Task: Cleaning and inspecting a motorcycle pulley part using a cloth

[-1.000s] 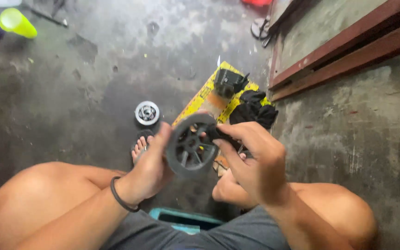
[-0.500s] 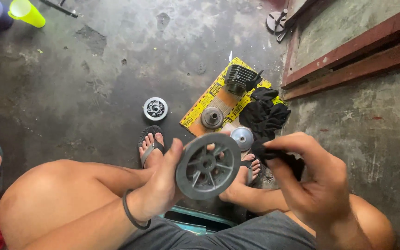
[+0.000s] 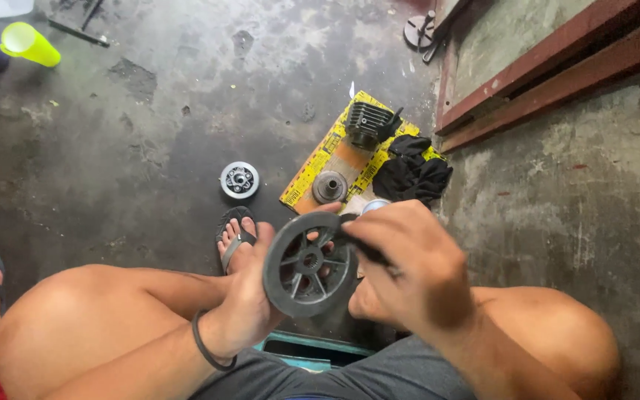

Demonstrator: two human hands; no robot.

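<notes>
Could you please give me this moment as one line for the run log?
left hand: holds spoked wheel | right hand: dark tool on wheel rim | floor: cardboard, finned cylinder, black cloth

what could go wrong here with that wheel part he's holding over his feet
The spoked wheel part sits only in the left hand above a sandalled foot; a slip could drop it on toes. The right hand works a dark strip across its rim, where fingers might get pinched.
</notes>
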